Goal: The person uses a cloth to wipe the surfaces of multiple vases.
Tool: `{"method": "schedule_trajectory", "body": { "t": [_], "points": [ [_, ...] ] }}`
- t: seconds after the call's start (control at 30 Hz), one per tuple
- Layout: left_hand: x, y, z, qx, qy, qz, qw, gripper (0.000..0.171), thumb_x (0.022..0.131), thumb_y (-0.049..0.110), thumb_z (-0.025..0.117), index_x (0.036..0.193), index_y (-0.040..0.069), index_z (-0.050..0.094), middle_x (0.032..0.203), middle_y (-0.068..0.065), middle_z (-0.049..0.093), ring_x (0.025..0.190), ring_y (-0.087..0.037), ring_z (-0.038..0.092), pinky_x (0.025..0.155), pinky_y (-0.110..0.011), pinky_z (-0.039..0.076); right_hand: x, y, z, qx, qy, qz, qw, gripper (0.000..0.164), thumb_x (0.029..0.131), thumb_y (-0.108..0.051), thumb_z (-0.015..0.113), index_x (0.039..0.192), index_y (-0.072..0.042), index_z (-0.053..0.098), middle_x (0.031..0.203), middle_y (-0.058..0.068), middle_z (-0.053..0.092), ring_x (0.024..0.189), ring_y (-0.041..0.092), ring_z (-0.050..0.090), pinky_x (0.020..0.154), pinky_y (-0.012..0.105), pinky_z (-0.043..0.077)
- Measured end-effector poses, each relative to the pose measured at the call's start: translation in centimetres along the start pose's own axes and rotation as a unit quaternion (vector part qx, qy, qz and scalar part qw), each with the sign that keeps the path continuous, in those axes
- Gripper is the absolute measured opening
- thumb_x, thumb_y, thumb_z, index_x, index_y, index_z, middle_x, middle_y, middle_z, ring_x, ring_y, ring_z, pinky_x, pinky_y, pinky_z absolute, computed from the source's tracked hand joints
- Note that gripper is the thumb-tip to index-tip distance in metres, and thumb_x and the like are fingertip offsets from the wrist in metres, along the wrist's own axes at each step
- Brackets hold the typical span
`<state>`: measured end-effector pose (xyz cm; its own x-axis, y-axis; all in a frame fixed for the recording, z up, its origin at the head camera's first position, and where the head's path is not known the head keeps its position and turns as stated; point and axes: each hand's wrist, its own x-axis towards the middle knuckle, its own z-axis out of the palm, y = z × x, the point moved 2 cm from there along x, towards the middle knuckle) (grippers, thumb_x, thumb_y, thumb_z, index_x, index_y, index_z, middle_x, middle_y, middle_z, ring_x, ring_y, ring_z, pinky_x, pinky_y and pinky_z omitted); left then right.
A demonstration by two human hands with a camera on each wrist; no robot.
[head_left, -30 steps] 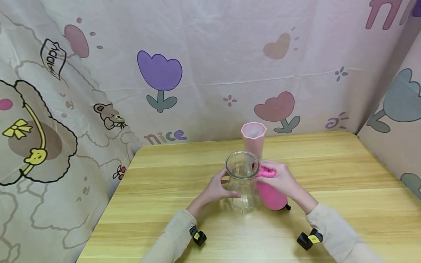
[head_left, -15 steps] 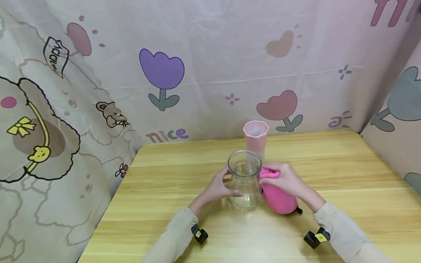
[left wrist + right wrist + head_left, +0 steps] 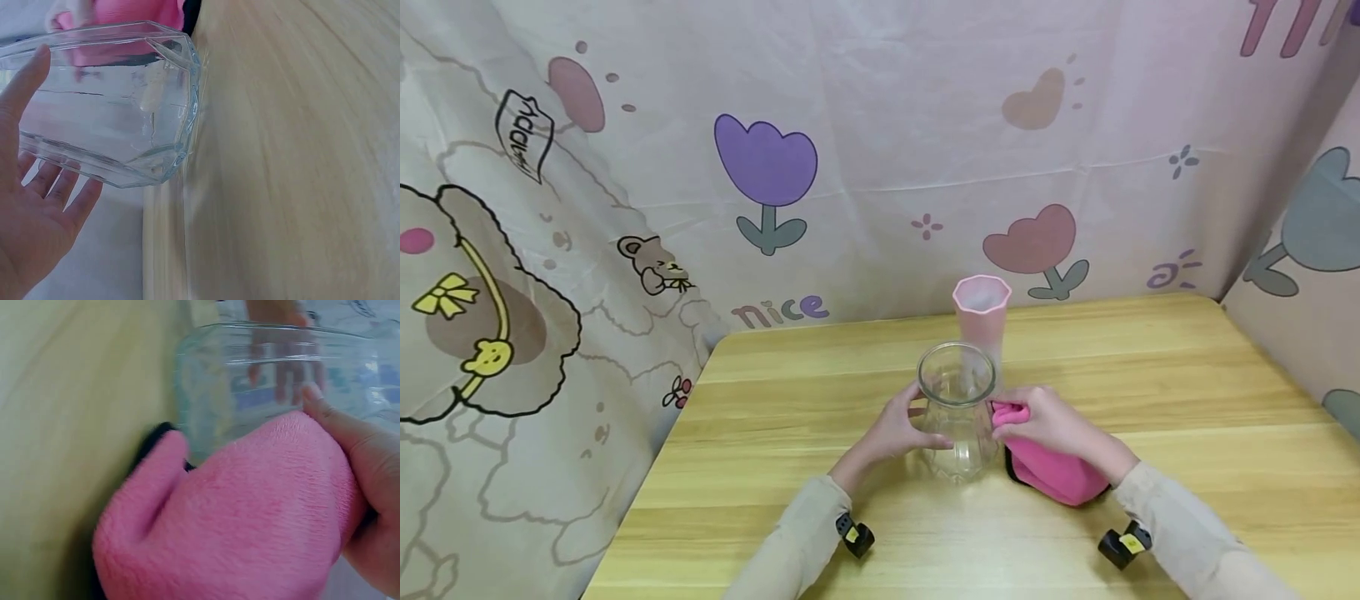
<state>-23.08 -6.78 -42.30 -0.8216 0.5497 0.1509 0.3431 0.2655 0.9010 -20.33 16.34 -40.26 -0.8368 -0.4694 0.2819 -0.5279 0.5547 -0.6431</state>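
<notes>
A clear glass vase (image 3: 957, 454) with a round rim stands upright on the table in the head view. My left hand (image 3: 895, 427) holds it from the left, thumb in front and fingers around the back; in the left wrist view the thumb lies along the glass (image 3: 112, 106). On the vase's right side my right hand (image 3: 1051, 423) grips a bunched pink cloth (image 3: 1060, 473) with a black edge. The cloth's upper part meets the glass, and its loose end hangs down toward the table. Fluffy pink cloth (image 3: 237, 519) fills much of the right wrist view, hiding most of the fingers.
Just behind the glass vase stands a tall pink faceted vase (image 3: 981, 333), its lower part partly seen through the glass. The wooden table (image 3: 760, 417) ends at a patterned fabric backdrop (image 3: 880, 150). Black cameras sit on both wrists.
My right hand and the pink cloth have moved down and slightly right along the vase's side. The cloth's loose end now spreads lower and farther right. My left hand keeps its hold.
</notes>
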Motion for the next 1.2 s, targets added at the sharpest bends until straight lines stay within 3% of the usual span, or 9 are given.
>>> {"method": "schedule_trajectory", "body": {
  "t": [0.23, 0.47, 0.6, 0.67, 0.77, 0.9, 0.97, 1.07, 1.2],
  "points": [
    [0.0, 0.0, 0.0, -0.012, -0.001, -0.002, 0.9999, 0.091, 0.059, 0.013, 0.084, 0.136, 0.023, 0.036, 0.135, 0.002, 0.043, 0.121, -0.025, 0.042, 0.096, -0.033, 0.043, 0.4, -0.3, -0.2, -0.001, 0.0, 0.014, 1.0, 0.05, 0.073, -0.03, 0.075, 0.112, -0.002, 0.062, 0.077, -0.005, 0.06, 0.066, 0.003, 0.052, 0.059, 0.019, 0.049],
    [0.1, 0.0, 0.0, -0.01, -0.004, 0.004, 0.9999, 0.089, 0.06, 0.014, 0.084, 0.136, 0.022, 0.038, 0.136, 0.002, 0.043, 0.122, -0.023, 0.042, 0.096, -0.033, 0.042, 0.1, 0.7, 0.6, 0.009, -0.062, 0.035, 0.997, 0.052, 0.071, -0.023, 0.077, 0.107, 0.01, 0.061, 0.076, -0.002, 0.064, 0.062, 0.001, 0.053, 0.056, 0.017, 0.05],
    [-0.3, 0.8, 0.0, 0.03, -0.003, 0.018, 0.9994, 0.091, 0.063, 0.02, 0.083, 0.138, 0.021, 0.033, 0.136, 0.0, 0.042, 0.124, -0.019, 0.039, 0.1, -0.039, 0.038, -0.2, 0.7, -0.3, 0.037, -0.063, 0.048, 0.996, 0.054, 0.073, -0.023, 0.075, 0.11, 0.012, 0.058, 0.083, 0.001, 0.067, 0.073, 0.006, 0.061, 0.065, 0.019, 0.053],
    [-0.6, 1.3, 0.2, 0.075, 0.02, 0.007, 0.997, 0.094, 0.063, 0.029, 0.082, 0.14, 0.02, 0.03, 0.135, -0.002, 0.043, 0.123, -0.02, 0.04, 0.1, -0.044, 0.037, -0.2, 0.4, -1.1, 0.048, -0.045, 0.059, 0.996, 0.053, 0.075, -0.023, 0.074, 0.113, 0.011, 0.057, 0.086, 0.005, 0.068, 0.077, 0.009, 0.063, 0.068, 0.02, 0.053],
    [-0.9, 1.9, 0.9, 0.169, 0.095, -0.023, 0.9807, 0.097, 0.059, 0.049, 0.08, 0.137, 0.016, 0.032, 0.129, -0.005, 0.047, 0.117, -0.023, 0.045, 0.095, -0.047, 0.041, -0.3, -0.1, -2.3, 0.053, -0.002, 0.07, 0.996, 0.053, 0.075, -0.023, 0.073, 0.115, 0.007, 0.057, 0.094, 0.01, 0.068, 0.084, 0.014, 0.065, 0.074, 0.024, 0.054],
    [-1.2, 3.0, 2.3, 0.263, 0.205, -0.055, 0.9411, 0.1, 0.049, 0.069, 0.073, 0.122, 0.008, 0.04, 0.111, -0.005, 0.051, 0.099, -0.02, 0.051, 0.079, -0.035, 0.048, -0.3, -0.4, -3.1, 0.029, 0.042, 0.068, 0.996, 0.052, 0.075, -0.027, 0.074, 0.115, 0.003, 0.06, 0.104, 0.013, 0.066, 0.094, 0.02, 0.063, 0.082, 0.033, 0.052],
    [-1.2, 3.2, 2.9, 0.284, 0.236, -0.06, 0.9275, 0.098, 0.046, 0.072, 0.071, 0.116, 0.01, 0.041, 0.103, 0.0, 0.049, 0.091, -0.014, 0.048, 0.074, -0.027, 0.046, -0.3, -0.5, -3.1, 0.019, 0.052, 0.065, 0.996, 0.052, 0.074, -0.028, 0.075, 0.114, 0.002, 0.061, 0.105, 0.013, 0.065, 0.097, 0.022, 0.062, 0.084, 0.036, 0.051],
    [-1.2, 3.3, 3.7, 0.294, 0.256, -0.064, 0.9188, 0.094, 0.046, 0.071, 0.072, 0.112, 0.013, 0.041, 0.097, 0.004, 0.045, 0.086, -0.01, 0.043, 0.07, -0.022, 0.041, -0.3, -0.6, -3.1, 0.018, 0.057, 0.061, 0.996, 0.05, 0.074, -0.024, 0.075, 0.114, 0.001, 0.061, 0.106, 0.014, 0.065, 0.097, 0.024, 0.062, 0.085, 0.039, 0.05],
    [-1.1, 3.3, 4.1, 0.287, 0.262, -0.064, 0.9191, 0.088, 0.049, 0.067, 0.074, 0.111, 0.015, 0.04, 0.096, 0.003, 0.044, 0.084, -0.01, 0.041, 0.07, -0.022, 0.04, -0.4, -0.8, -3.0, 0.014, 0.065, 0.056, 0.996, 0.048, 0.073, -0.021, 0.076, 0.113, 0.001, 0.062, 0.106, 0.014, 0.065, 0.097, 0.025, 0.061, 0.084, 0.04, 0.05]
  ]
}}
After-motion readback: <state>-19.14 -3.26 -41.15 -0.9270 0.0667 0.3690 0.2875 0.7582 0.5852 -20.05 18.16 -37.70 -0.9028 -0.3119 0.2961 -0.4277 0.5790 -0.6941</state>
